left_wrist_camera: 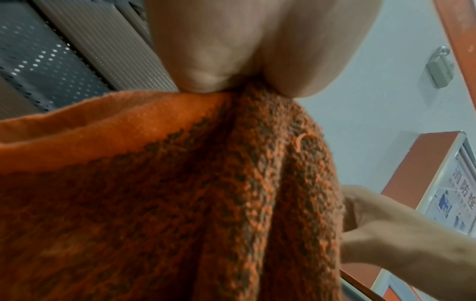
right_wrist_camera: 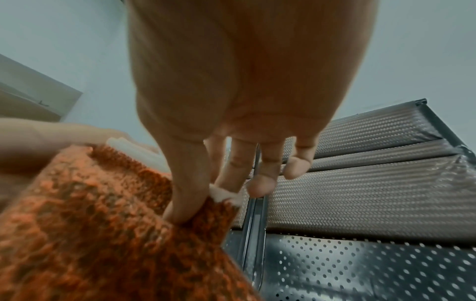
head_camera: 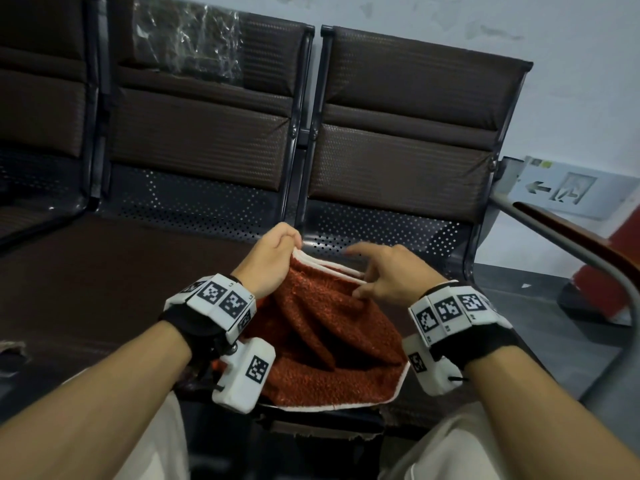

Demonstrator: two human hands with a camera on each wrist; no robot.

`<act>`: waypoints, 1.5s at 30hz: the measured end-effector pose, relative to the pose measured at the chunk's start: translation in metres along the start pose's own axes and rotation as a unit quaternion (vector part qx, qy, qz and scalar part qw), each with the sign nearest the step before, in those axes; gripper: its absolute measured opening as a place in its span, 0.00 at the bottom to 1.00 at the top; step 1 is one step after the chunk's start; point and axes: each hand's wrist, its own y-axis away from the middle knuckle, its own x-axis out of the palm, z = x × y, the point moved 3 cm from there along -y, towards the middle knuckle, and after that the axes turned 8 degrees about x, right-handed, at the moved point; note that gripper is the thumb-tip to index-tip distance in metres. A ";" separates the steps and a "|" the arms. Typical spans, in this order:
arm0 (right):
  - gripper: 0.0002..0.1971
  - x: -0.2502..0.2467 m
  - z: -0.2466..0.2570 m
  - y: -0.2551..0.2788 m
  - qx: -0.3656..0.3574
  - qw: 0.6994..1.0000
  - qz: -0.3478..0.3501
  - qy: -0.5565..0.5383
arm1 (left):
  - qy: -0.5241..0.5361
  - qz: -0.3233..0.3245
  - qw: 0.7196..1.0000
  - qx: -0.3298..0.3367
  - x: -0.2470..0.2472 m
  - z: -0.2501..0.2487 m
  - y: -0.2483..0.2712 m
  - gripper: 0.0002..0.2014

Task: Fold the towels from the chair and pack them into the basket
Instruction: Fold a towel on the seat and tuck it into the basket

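Observation:
A rust-orange towel (head_camera: 329,344) with a white hem hangs between my hands above the chair seat (head_camera: 114,271). My left hand (head_camera: 277,251) grips its upper left corner, fingers curled round the hem. My right hand (head_camera: 377,271) pinches the top edge further right between thumb and a fingertip, the other fingers spread. In the left wrist view the towel (left_wrist_camera: 180,203) bunches under my left hand (left_wrist_camera: 247,61), with the right hand (left_wrist_camera: 373,228) at its side. The right wrist view shows my right hand's thumb (right_wrist_camera: 185,195) pressed on the towel (right_wrist_camera: 90,224) by the white hem. No basket is in view.
A row of dark brown padded chairs (head_camera: 398,133) with perforated metal seats stands against a pale wall. A metal armrest (head_camera: 571,251) runs at the right. Clear plastic wrap (head_camera: 187,39) lies on one backrest. A sign with an arrow (head_camera: 568,188) leans on the wall.

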 end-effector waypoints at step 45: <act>0.02 -0.103 -0.017 0.021 0.016 0.863 -0.353 -0.361 | -0.083 -0.070 0.980 0.167 -0.021 -0.129 -0.059 0.05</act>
